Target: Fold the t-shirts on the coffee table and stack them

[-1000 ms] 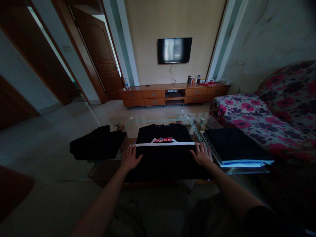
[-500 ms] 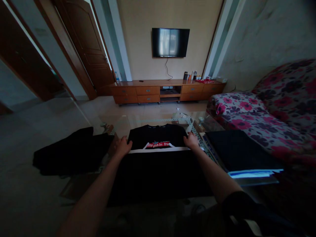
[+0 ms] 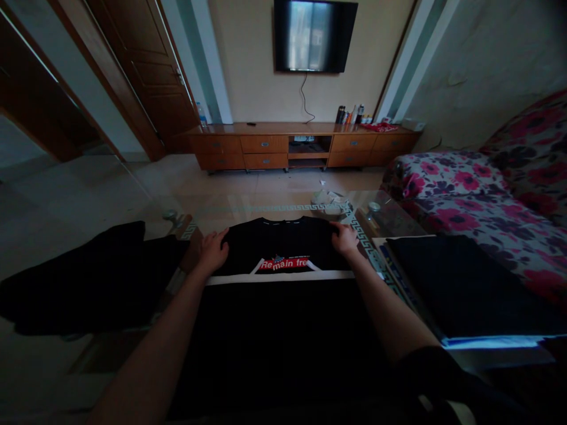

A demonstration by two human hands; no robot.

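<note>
A black T-shirt (image 3: 283, 330) lies spread on the glass table (image 3: 212, 203), its neckline at the far end. Across its chest run a white band and a red strip lettered "Remain fre". My left hand (image 3: 215, 251) is at the shirt's left shoulder edge, fingers bent onto the cloth. On the opposite shoulder edge, my right hand (image 3: 345, 238) is closed at the cloth, its index finger stretched along the top. Both hands' fingertips are partly hidden in the dark fabric.
Dark folded clothing (image 3: 88, 277) lies to the left. At the right is a stack of folded clothes (image 3: 469, 289) with pale layers beneath. Beyond the table stand a wooden TV cabinet (image 3: 266, 144), a wall television (image 3: 314, 35) and a flowered sofa (image 3: 452, 177).
Both hands have moved from beside the white band up to the shirt's shoulders. The camera has tilted down and come closer, so the shirt looks larger.
</note>
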